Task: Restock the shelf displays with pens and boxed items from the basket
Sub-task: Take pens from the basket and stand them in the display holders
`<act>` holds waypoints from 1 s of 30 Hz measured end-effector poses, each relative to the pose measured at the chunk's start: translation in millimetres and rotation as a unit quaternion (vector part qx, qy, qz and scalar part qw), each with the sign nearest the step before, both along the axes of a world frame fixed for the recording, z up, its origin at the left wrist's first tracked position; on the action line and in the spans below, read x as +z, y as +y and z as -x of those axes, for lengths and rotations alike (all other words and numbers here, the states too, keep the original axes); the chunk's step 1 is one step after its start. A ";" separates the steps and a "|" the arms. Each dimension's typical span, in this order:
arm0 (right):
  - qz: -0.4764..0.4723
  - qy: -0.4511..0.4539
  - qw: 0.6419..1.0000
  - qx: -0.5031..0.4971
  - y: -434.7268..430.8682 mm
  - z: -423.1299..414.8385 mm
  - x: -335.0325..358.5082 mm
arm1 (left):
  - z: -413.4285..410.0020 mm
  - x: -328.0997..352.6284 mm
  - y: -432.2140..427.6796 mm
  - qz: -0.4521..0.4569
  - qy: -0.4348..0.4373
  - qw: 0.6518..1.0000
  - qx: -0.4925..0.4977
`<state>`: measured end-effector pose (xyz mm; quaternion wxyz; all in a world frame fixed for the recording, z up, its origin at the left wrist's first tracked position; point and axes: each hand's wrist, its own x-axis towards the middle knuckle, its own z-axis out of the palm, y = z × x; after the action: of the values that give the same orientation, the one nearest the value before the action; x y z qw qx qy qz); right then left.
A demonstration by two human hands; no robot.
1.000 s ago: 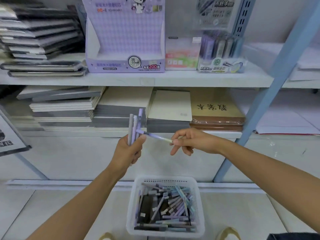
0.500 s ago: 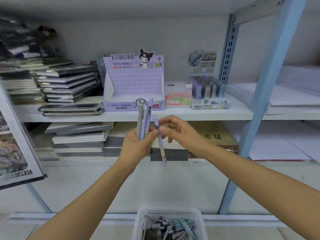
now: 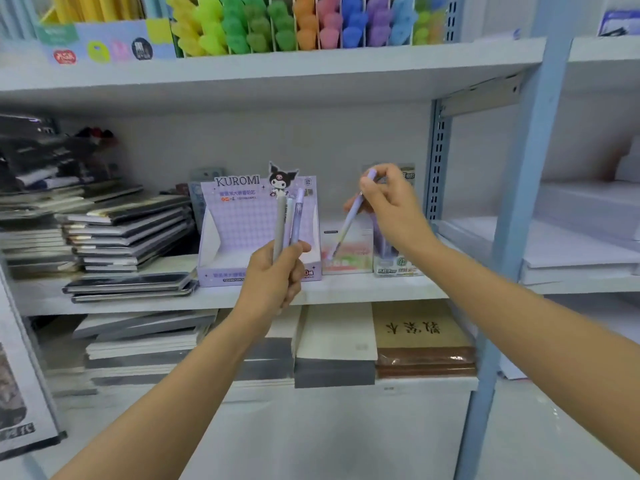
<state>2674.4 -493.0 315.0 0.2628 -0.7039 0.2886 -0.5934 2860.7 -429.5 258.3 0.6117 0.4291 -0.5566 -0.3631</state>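
Looking up now, my view has left the basket behind. It sat at the bottom of the screen a moment ago and I can't see it any more. The two hands were close together then, passing one pen between them. Now they have come apart. The right grip [image 3: 391, 206] has gone up and off to the right, and it has taken the single pen [image 3: 349, 220] with it. I think this means the picking-out is done for this pen and the putting-away part has begun. It looks headed for the small pen display [image 3: 394, 266] by the blue post with the holes [image 3: 437, 174], but I'm only guessing.

The right grip pinches the single pen near its purple top end, with thumb and fingers curled round it. The pen slants down to the left, and its tip hangs in front of the pink and green box [image 3: 346, 265]. I can't tell if it touches anything there.

The left grip [image 3: 273, 282] is wrapped tight round the bunch of pens [image 3: 289, 223]. They stand straight up out of the fist, in front of the purple Kuromi box [image 3: 239, 223] on the middle shelf [image 3: 346, 292]. I count about three, one grey and the others pale purple. That box looks bare inside from here, so the bunch may belong there. None of these pens is on the shelf yet.
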 end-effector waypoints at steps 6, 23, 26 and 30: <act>-0.071 0.175 0.982 -0.020 -28.0 4.4 -13.2 | 0.2 -1.2 -20.2 -0.015 -0.011 0.999 0.039; -0.021 -0.028 0.999 -0.035 -31.0 20.8 50.2 | -9.2 37.9 -48.3 0.040 -0.007 0.999 0.032; -0.030 0.032 0.998 -0.043 -51.2 8.5 46.2 | -10.7 41.6 -56.7 0.039 0.008 0.999 0.026; -0.026 0.084 0.995 -0.050 -73.7 -12.5 32.2 | -9.9 42.9 -69.0 0.020 0.022 0.999 0.021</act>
<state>2686.9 -566.6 347.3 0.2257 -0.7289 0.3599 -0.5369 2870.6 -498.5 301.2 0.6399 0.4198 -0.5412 -0.3484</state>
